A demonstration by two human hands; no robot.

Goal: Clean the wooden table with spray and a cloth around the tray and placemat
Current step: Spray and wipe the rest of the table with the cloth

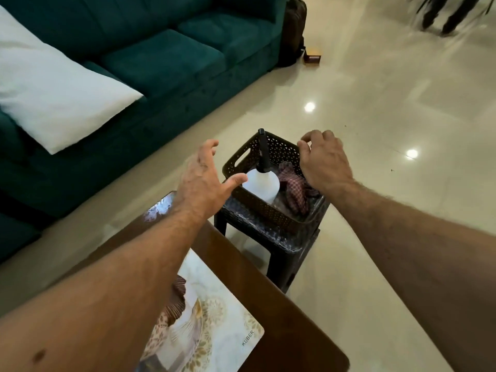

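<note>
A white spray bottle (pixel 261 185) with a black nozzle stands in a dark perforated basket (pixel 268 210), and a checked cloth (pixel 294 185) lies crumpled beside it. The basket sits on a dark plastic stool (pixel 292 253) just past the wooden table (pixel 281 323). My left hand (pixel 204 178) hovers with spread fingers at the basket's left side, thumb near the bottle, holding nothing. My right hand (pixel 323 159) is above the basket's far right rim, fingers loosely curled and empty. A patterned placemat (pixel 214 318) lies on the table under my left forearm.
A teal sofa (pixel 161 63) with a white pillow (pixel 48 98) runs along the left. Glossy cream floor (pixel 389 103) spreads to the right. A dark bag (pixel 294 30) and a small box (pixel 312 55) sit past the sofa's end. A person's legs (pixel 445 14) show at top right.
</note>
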